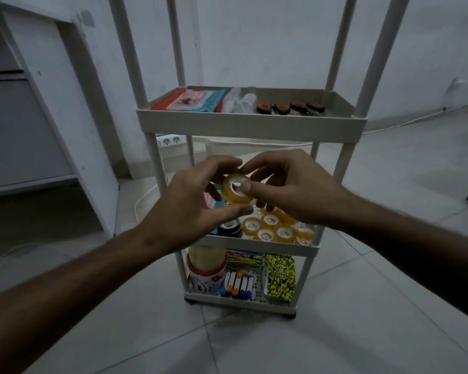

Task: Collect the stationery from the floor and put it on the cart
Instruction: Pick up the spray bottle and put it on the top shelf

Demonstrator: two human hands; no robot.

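Fingertips of the left hand [197, 195] and right hand [289, 184] pinch one translucent yellow roll of adhesive tape [235, 190] from opposite sides, core hole facing the camera, directly above the matching rolls [277, 229] on the beige plastic cart's middle shelf [260, 245].

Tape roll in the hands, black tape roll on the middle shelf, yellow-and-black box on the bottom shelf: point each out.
Tape roll [235, 190]: head view, yellow side band.
Black tape roll [229, 230]: head view, dark outer rim.
Yellow-and-black box [278, 276]: head view, patterned top face.
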